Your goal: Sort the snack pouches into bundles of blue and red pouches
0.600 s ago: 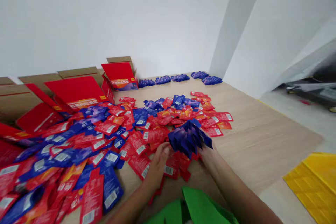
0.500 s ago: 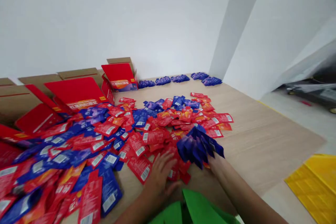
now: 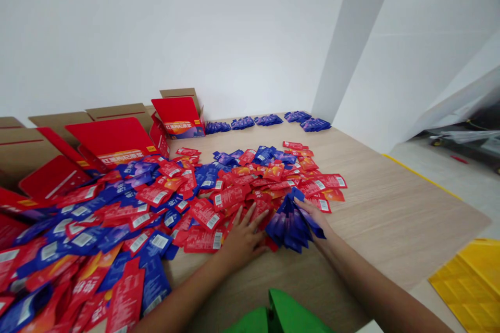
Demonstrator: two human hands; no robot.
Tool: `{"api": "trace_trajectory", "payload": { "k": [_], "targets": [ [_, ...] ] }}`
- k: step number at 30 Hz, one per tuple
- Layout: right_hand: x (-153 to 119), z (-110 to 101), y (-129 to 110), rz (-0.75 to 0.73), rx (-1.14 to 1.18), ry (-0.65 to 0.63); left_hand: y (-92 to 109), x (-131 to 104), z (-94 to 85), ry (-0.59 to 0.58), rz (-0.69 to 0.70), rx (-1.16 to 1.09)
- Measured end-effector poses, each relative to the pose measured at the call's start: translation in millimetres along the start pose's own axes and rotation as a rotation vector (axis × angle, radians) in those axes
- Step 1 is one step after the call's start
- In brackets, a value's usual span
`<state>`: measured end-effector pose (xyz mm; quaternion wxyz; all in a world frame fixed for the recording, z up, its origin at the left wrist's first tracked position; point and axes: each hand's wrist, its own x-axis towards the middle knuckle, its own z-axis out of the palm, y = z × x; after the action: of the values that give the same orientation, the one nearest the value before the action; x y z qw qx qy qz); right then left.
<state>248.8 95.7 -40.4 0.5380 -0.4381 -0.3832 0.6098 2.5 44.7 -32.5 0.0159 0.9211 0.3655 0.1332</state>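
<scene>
A fanned bunch of blue sachets (image 3: 291, 226) is gripped in my right hand (image 3: 317, 218), over the right front of the pile; the sachets hide part of the fingers. My left hand (image 3: 244, 239) lies with fingers spread on red sachets (image 3: 230, 196) at the pile's front edge, just left of the bunch. Red and blue sachets, many with white barcode labels, are heaped loosely across the table. More blue sachets (image 3: 209, 174) are mixed into the heap beyond my hands.
Open red cartons (image 3: 115, 138) with brown flaps stand along the left back. Neat bundles of blue sachets (image 3: 268, 119) line the wall side of the table (image 3: 386, 203). On the right are a yellow ribbed object (image 3: 471, 281) and a wheeled cart (image 3: 469, 135).
My left hand has moved forward and spread farther over the red sachets, shifting some. My right hand has turned the blue bunch, so it hangs lower and its fingers show more.
</scene>
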Motion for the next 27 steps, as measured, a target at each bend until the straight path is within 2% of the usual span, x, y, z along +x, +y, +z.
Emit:
{"api": "trace_trajectory", "payload": {
  "k": [6, 10, 13, 15, 16, 18, 20, 23, 27],
  "targets": [
    [13, 11, -19, 0.024, 0.091, 0.099, -21, 38, -2.2, -0.026, -0.049, -0.08],
    [5, 22, -27, -0.003, 0.108, 0.095, -27, 45, -12.9, 0.005, -0.087, -0.269],
    [-11, 34, -29, -0.024, 0.127, 0.098, -22, 38, -21.8, 0.192, -0.199, -0.665],
    [-24, 47, -30, -0.034, 0.16, 0.112, -11, 30, -26.3, 0.333, -0.358, -1.048],
    [-31, 54, -30, -0.036, 0.178, 0.118, -4, 26, -28.1, 0.364, -0.457, -1.241],
    [-42, 70, -30, -0.041, 0.195, 0.121, 13, 18, -31.1, 0.333, -0.665, -1.545],
    [-49, 82, -29, -0.071, 0.151, 0.11, 30, 9, -34.4, 0.25, -0.797, -1.68],
    [-53, 92, -28, -0.168, -0.025, 0.076, 46, -4, -41.9, 0.194, -0.782, -1.657],
    [-53, 95, -25, -0.293, -0.288, 0.021, 51, -13, -54.4, 0.036, -0.725, -1.678]
  ]
}}
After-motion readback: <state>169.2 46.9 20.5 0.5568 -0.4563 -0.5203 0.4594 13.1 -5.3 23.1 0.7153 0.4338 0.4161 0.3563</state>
